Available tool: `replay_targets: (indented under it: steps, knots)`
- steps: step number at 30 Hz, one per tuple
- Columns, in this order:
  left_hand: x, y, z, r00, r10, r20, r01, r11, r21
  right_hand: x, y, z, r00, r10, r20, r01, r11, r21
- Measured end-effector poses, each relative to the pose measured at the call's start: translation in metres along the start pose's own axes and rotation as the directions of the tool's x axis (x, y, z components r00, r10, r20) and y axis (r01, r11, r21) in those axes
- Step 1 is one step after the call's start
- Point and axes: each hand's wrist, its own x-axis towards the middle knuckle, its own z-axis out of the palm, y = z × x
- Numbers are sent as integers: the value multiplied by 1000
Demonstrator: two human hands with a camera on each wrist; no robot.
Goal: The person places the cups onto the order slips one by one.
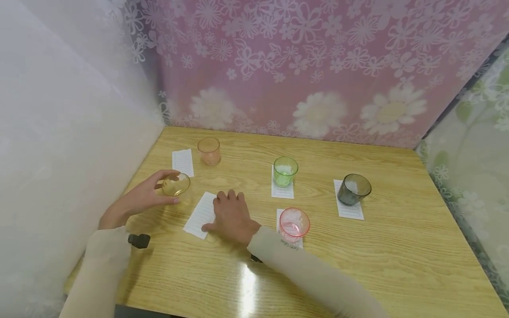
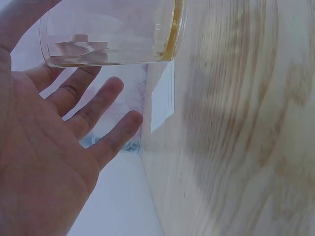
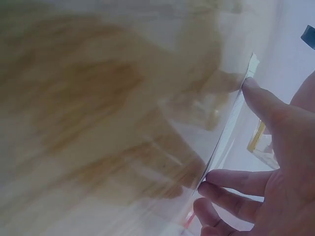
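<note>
My left hand (image 1: pixel 144 194) holds a yellow glass cup (image 1: pixel 176 184) between thumb and fingers at its side. In the left wrist view the cup (image 2: pixel 113 34) has its thick amber base turned toward the table, and several fingers extend beyond it. A white lined paper slip (image 1: pixel 201 215) lies tilted on the table just right of this cup. My right hand (image 1: pixel 232 216) rests on the slip's right side, thumb and fingers spread. In the right wrist view the right hand (image 3: pixel 275 142) touches the paper's edge (image 3: pixel 231 128) with its thumb and fingertips.
An orange cup (image 1: pixel 209 151) stands beside another paper slip (image 1: pixel 183 162) at the back left. Green (image 1: pixel 285 172), pink (image 1: pixel 293 224) and grey (image 1: pixel 353 190) cups stand on slips to the right. A pink flowered curtain (image 1: pixel 278 66) hangs behind the wooden table (image 1: pixel 397 247).
</note>
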Motion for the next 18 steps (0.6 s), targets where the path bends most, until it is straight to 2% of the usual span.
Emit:
replay_targets:
  steps: [13, 18]
  knots:
    - [16, 17, 15, 997, 52, 57, -51, 999, -13, -4, 16, 0, 999, -29, -39, 32, 997, 75]
    - [19, 21, 18, 995, 58, 78, -58, 998, -7, -6, 22, -1, 999, -34, -4, 35, 988, 149]
